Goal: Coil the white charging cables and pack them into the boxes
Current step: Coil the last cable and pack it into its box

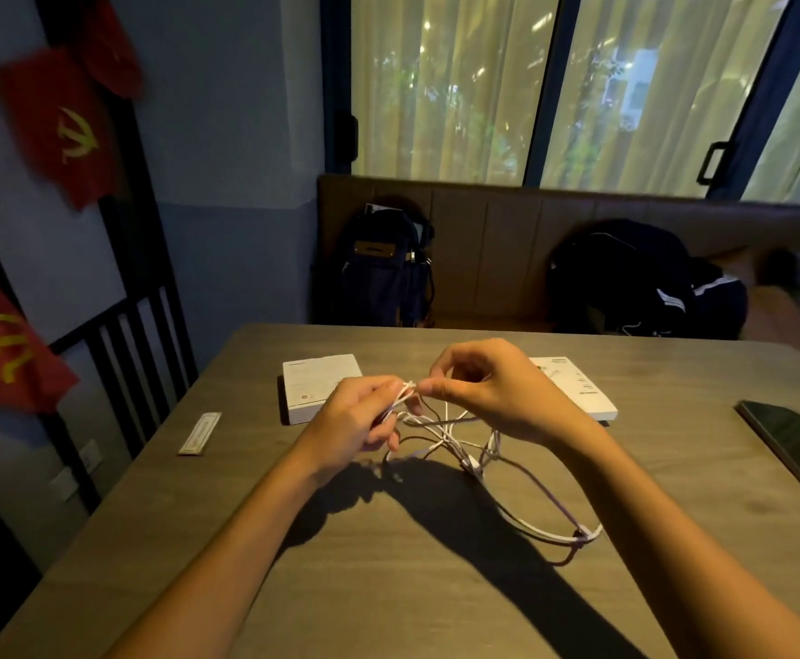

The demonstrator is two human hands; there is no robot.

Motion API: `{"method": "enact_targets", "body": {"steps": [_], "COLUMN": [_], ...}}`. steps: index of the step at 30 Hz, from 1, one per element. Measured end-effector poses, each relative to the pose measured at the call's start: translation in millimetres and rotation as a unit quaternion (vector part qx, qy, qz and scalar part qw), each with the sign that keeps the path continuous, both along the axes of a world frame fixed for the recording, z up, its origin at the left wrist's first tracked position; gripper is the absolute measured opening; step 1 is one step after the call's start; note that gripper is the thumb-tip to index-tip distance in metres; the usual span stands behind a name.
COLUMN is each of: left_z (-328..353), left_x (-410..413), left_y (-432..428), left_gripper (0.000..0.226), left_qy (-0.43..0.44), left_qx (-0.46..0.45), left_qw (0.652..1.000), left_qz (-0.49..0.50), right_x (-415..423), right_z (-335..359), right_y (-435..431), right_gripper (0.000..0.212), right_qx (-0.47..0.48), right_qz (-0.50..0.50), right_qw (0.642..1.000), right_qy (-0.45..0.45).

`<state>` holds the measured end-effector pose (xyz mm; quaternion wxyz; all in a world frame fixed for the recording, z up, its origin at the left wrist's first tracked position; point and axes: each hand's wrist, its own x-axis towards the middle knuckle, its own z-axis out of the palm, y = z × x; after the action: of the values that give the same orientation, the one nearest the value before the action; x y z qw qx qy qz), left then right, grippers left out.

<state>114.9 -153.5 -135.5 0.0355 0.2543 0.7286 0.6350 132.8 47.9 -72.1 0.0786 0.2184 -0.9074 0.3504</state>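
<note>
A tangle of white cable (455, 444) is held up over the middle of the bench (436, 587). The left hand (355, 420) is closed around several strands, grip clamped on the cable. The right hand (488, 392) is pinched on a cable end just beside the left fingertips, thumb and forefinger together on it. Loose loops are draped down to the bench, with one long loop trailed toward the near right. Two white boxes are seen behind the hands: the left box (312, 387) is shut, its contents not visible; the right box (578, 387) is partly hidden by the right hand, contents also not visible. A phone (792, 444) is laid at the right edge, a narrow packet (200, 432) at the left.
</note>
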Motion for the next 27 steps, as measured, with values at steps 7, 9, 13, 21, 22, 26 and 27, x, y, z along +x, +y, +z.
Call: {"method": "enact_targets", "body": {"steps": [7,9,13,21,22,26,27], "left_z": [11.0,12.5,9.0,-4.8,-5.2,-4.1,-3.5], "left_x": [9.6,12.4,9.8,11.3,10.5,7.4,6.5], "left_y": [1.8,9.6,22.0,26.2,28.1,25.3,22.1], "left_gripper": [0.038,0.039,0.039,0.039,0.039,0.036,0.032], "left_qy": [-0.272,-0.266,-0.197,0.193,0.214,0.273,0.271], "left_qx": [0.445,0.493,0.447,-0.116,-0.141,-0.204,-0.21], "left_qw": [0.837,0.815,0.87,0.969,0.96,0.927,0.925], "left_qz": [-0.166,-0.147,-0.068,0.098,0.111,0.158,0.161], "right_x": [-4.3,1.6,2.3,-8.9,-8.9,-10.3,-10.4], "right_z": [-28.5,-37.6,-46.9,-33.5,-31.5,-28.3,-27.4], "right_y": [-3.9,-18.8,-42.1,-36.9,-36.5,-34.5,-33.6], "right_gripper": [0.028,0.027,0.01,0.004,0.003,0.009,0.011], "right_qx": [-0.051,-0.009,0.032,-0.019,-0.003,0.096,0.121], "right_qz": [0.005,0.021,0.044,-0.017,-0.031,-0.107,-0.12], "right_qw": [0.997,0.997,0.994,0.993,0.994,0.988,0.984], "right_qy": [-0.053,-0.077,-0.093,-0.118,-0.104,-0.052,-0.044]}}
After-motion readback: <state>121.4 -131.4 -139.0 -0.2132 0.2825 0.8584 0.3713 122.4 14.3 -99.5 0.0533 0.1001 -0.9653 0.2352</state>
